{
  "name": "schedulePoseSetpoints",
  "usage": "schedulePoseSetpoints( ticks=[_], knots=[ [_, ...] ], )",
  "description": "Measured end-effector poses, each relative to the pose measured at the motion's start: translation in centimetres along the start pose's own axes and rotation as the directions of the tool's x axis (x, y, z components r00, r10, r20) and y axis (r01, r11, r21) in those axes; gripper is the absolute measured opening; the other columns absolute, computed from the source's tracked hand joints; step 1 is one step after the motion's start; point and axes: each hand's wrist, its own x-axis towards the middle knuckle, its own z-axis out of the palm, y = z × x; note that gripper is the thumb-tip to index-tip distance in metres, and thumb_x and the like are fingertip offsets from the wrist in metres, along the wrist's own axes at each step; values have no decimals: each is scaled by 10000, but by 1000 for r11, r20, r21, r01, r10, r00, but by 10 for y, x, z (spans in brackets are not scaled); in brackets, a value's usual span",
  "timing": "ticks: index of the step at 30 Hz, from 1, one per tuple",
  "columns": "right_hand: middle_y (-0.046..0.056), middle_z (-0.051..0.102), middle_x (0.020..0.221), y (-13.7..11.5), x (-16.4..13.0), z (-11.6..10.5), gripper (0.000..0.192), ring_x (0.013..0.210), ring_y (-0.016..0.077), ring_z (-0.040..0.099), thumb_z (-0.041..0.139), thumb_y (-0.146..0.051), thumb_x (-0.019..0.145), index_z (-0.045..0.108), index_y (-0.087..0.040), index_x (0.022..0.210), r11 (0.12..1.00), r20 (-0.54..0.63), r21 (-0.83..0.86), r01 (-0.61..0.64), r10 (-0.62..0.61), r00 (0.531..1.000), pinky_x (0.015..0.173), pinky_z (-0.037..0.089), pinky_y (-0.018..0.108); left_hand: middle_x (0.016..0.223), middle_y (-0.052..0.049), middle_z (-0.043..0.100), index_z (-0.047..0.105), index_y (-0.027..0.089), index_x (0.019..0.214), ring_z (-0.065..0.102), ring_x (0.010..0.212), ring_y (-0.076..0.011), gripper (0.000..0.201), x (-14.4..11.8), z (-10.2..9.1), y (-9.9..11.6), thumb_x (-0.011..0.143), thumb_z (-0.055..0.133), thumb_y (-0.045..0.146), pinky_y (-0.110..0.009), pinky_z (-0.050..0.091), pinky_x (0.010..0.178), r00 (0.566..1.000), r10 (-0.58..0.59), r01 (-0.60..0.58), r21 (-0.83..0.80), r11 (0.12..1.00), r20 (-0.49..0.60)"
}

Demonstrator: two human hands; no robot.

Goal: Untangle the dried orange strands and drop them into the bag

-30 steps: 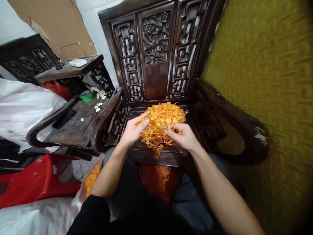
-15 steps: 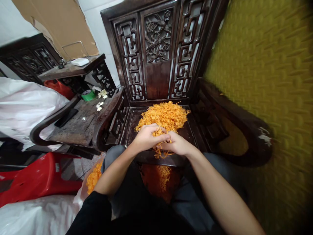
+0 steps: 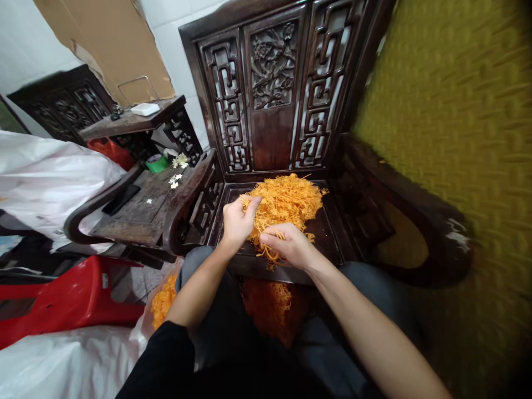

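A heap of thin orange plastic-looking sprigs [image 3: 293,197] lies on the dark wooden chair seat [image 3: 328,233] in front of me. At the heap's left edge my left hand [image 3: 240,219] is closed, thumb up, pinching orange strands at its fingertips. Lower and to the right, my right hand [image 3: 288,243] is curled around several orange stems, whose ends loop out below the fingers toward the seat's front edge. Some strands stretch between the two hands. The exact shape of the held pieces is partly covered by my fingers.
On the left, a second wooden chair [image 3: 133,213] carries green tape [image 3: 157,163], a dark phone-like slab [image 3: 121,200] and small pale pieces [image 3: 175,180]. A red plastic stool [image 3: 78,299], white sacks [image 3: 54,183] and a bag of orange pieces [image 3: 164,299] stand nearby. Yellow textured sheeting [image 3: 449,122] rises at right.
My hands were together over the front of the heap; now they are apart. The left has moved left and up, the right slightly lower, with strands between them. The view has shifted slightly.
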Motion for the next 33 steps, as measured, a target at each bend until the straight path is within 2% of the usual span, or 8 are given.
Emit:
schedulePoseSetpoints(
  ticks=[6,8,11,17,23,26,29,33],
  knots=[
    [-39,439,516,-9,-7,-7,445,490,75,331,674,-536,843,633,-141,642,998,-21,63,-29,30,999,487,232,233,697,1,655,674,166,770,574,643,-109,326,6,11,-9,957,607,425,-239,422,663,999,-22,20,-58,998,-34],
    [-23,489,521,-10,-18,-6,445,479,78,366,696,-540,836,661,-135,654,993,138,79,-82,71,988,473,242,231,605,27,571,604,162,686,511,561,-84,372,20,7,-19,918,667,447,-222,384,582,982,-151,129,-177,976,-114],
    [-5,538,545,-8,-34,-1,417,473,81,406,728,-517,833,705,-122,700,974,275,145,-173,128,953,452,257,226,518,77,436,456,182,649,361,406,-40,486,40,-9,-34,855,730,527,-197,249,425,858,-473,312,-527,791,-200],
    [-77,378,458,7,-34,1,418,375,49,232,710,-545,840,626,-156,714,911,35,392,-128,124,992,395,146,222,543,106,393,400,206,743,262,334,-18,574,17,-15,-22,777,752,658,-182,136,342,839,-446,492,-786,376,312],
    [6,618,699,-6,-30,1,306,599,122,512,577,-388,956,733,-150,1068,981,-300,-186,60,-115,947,584,401,249,573,85,424,447,195,756,316,396,-22,550,-12,-4,17,759,781,631,-166,197,355,884,-430,404,-760,510,181],
    [30,660,803,-26,-45,-12,259,695,139,570,583,-360,964,718,-149,1030,963,-334,-264,51,-141,932,644,436,255,577,77,424,454,197,741,326,426,-37,542,-19,-7,22,778,753,648,-186,246,386,902,-400,385,-721,577,161],
    [38,676,800,-47,-72,-21,251,684,138,598,578,-372,984,697,-157,929,974,-4,-208,92,-95,995,617,445,247,581,59,433,476,191,702,368,479,-58,538,-25,-12,20,806,716,660,-209,314,450,927,-364,332,-636,697,85],
    [39,684,831,-47,-101,0,195,746,135,620,594,-315,985,686,-171,892,950,419,-275,150,-22,908,705,467,254,580,45,441,486,192,675,418,537,-86,522,-31,-20,15,846,680,645,-229,366,523,958,-286,241,-547,802,3]
  ],
)
